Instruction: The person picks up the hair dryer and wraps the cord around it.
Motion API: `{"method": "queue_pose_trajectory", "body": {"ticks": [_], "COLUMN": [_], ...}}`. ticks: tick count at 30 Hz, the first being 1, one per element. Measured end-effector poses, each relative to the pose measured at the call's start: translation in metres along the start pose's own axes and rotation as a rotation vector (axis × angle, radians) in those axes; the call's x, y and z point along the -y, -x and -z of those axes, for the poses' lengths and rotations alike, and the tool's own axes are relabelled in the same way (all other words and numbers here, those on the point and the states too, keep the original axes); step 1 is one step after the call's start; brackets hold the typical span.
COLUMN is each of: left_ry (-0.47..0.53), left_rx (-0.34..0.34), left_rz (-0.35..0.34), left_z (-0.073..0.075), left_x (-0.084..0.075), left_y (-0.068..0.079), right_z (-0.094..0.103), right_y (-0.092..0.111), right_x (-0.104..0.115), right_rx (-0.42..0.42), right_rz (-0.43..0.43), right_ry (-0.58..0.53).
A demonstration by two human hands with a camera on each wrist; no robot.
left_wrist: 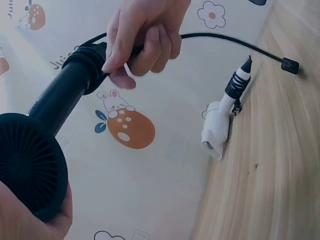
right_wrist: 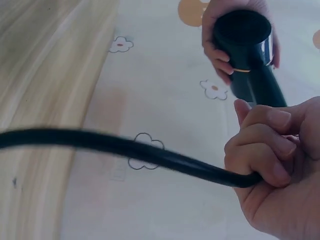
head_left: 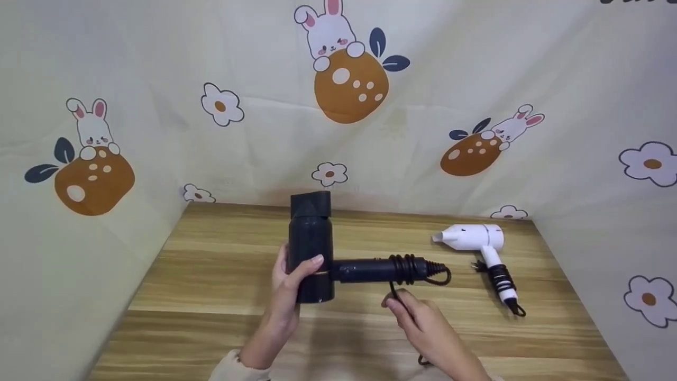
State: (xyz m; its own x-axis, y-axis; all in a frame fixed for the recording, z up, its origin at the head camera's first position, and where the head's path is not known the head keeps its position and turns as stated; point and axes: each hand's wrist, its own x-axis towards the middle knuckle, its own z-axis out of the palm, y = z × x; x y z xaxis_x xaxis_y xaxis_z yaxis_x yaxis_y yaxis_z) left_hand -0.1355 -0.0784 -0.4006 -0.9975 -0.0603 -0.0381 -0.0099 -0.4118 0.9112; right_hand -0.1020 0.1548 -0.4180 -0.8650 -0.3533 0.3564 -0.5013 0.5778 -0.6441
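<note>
My left hand (head_left: 287, 296) grips the barrel of a black hair dryer (head_left: 311, 235), thumb over its near side. The flat nozzle points away toward the back cloth and the handle (head_left: 365, 271) extends to the right. Several turns of the black cord (head_left: 406, 269) wrap the handle's end. Just below those turns, my right hand (head_left: 426, 324) holds the loose part of the cord, fingers curled round it. In the left wrist view the free cord runs out past the right hand to a plug (left_wrist: 290, 65). The round vented intake (left_wrist: 30, 167) shows there too.
A white hair dryer (head_left: 470, 238) lies on the wooden table (head_left: 211, 286) at the right, its black cord (head_left: 500, 278) wound round the handle. Behind the table and along both sides hangs a pale cloth (head_left: 254, 159) printed with rabbits, oranges and flowers.
</note>
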Motion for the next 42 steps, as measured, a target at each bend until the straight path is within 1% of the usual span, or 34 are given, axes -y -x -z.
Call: {"method": "queue_pose_trajectory", "body": {"ticks": [5, 8, 13, 17, 20, 22, 27, 29, 33, 39, 41, 42], "left_ry": [-0.073, -0.114, -0.173, -0.260, -0.305, -0.312, -0.299, -0.306, -0.332, -0.365, -0.367, -0.363], "left_rx": [-0.017, -0.020, -0.008, -0.005, 0.008, 0.032, 0.122, 0.154, 0.214, 0.297, 0.330, 0.344], "left_rz": [-0.041, -0.059, -0.065, -0.093, -0.106, -0.106, -0.087, -0.071, -0.048, -0.067, -0.071, -0.070], "left_z": [0.001, 0.002, 0.003, 0.002, 0.003, 0.003, 0.004, 0.004, 0.005, 0.008, 0.008, 0.008], "left_x": [0.001, 0.002, 0.004, 0.007, 0.010, 0.011, 0.012, 0.012, 0.011, 0.008, 0.006, 0.006], "left_y": [-0.001, -0.001, 0.000, 0.001, 0.001, 0.001, 0.001, 0.001, 0.001, 0.003, 0.003, 0.004], "right_z": [0.003, 0.005, 0.009, 0.012, 0.017, 0.021, 0.032, 0.036, 0.040, 0.047, 0.049, 0.049], "right_y": [0.004, 0.005, 0.007, 0.008, 0.010, 0.010, 0.008, 0.006, 0.002, -0.004, -0.005, -0.006], "right_x": [0.009, 0.012, 0.015, 0.016, 0.016, 0.017, 0.017, 0.016, 0.012, 0.002, -0.002, -0.003], "right_rx": [-0.061, -0.077, -0.121, -0.186, -0.215, -0.223, -0.240, -0.248, -0.246, -0.218, -0.181, -0.150], "right_rz": [0.064, 0.096, 0.102, 0.115, 0.128, 0.124, 0.111, 0.121, 0.145, 0.228, 0.255, 0.249], "right_ry": [0.165, 0.211, 0.218, 0.203, 0.188, 0.195, 0.240, 0.260, 0.252, 0.161, 0.116, 0.083]}}
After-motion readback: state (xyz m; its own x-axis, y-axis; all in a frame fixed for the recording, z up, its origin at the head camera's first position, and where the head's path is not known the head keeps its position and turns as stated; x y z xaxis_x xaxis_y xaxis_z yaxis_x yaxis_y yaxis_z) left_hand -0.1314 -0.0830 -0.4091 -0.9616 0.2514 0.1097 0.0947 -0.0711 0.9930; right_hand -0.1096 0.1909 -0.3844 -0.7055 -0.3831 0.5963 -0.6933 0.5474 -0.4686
